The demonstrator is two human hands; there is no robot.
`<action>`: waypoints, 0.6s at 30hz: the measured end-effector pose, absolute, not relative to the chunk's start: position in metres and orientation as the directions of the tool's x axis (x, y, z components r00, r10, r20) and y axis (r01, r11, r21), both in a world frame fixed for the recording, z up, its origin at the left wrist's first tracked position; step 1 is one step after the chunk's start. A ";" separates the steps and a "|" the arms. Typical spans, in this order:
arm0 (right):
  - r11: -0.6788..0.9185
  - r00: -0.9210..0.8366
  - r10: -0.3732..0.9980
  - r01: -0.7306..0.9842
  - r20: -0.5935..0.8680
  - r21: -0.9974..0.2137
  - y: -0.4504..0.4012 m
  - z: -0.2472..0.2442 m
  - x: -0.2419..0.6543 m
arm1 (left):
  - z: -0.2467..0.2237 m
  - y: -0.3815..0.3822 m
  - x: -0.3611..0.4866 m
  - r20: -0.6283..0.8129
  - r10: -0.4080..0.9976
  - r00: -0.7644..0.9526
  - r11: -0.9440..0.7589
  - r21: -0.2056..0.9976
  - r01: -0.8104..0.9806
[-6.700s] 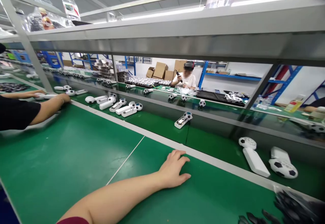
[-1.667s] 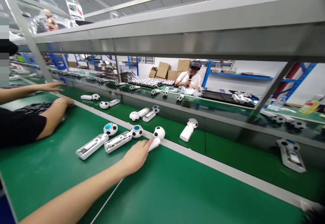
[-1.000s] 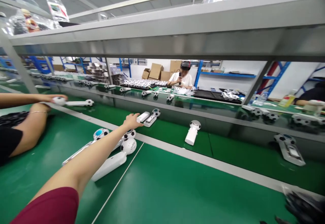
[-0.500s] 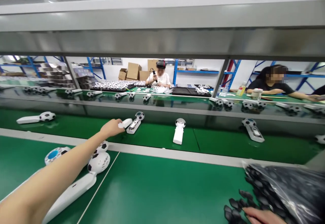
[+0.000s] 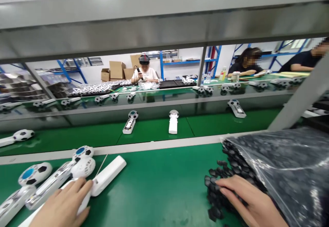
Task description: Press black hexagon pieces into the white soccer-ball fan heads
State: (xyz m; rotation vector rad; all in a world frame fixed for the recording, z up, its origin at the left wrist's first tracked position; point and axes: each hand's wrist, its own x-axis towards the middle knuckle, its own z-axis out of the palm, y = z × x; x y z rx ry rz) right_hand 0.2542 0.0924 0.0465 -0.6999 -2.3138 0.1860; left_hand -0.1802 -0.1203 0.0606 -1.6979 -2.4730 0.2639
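The right hand (image 5: pixel 253 204) lies flat, fingers spread, on black parts (image 5: pixel 221 182) spilling from a clear bag (image 5: pixel 285 168), while the left hand (image 5: pixel 63 208) closes on a white handle (image 5: pixel 106 175).

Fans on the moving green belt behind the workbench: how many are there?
4: one at the far left, two near the middle, one to the right. More may be hidden behind the post.

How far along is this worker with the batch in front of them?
Looks early. Several football-headed fans lie gathered at the near left of the bench, some with open backs. The left hand rests on a white cover; the right hand is on loose black parts spilled from a bag. None looks fitted yet.
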 end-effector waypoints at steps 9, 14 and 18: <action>0.797 -0.599 0.596 0.356 0.535 -0.488 0.083 0.049 0.245 | 0.105 0.051 -0.166 0.096 0.933 -0.348 0.344 0.053 0.938; 0.755 -0.624 0.626 0.335 0.468 -0.564 0.085 0.051 0.245 | 0.084 0.153 -0.186 0.055 0.789 -0.612 0.601 0.143 0.787; 0.686 -0.747 0.569 0.202 0.344 -0.699 0.075 0.049 0.234 | 0.068 0.178 -0.185 -0.012 0.729 -0.684 0.668 0.229 0.708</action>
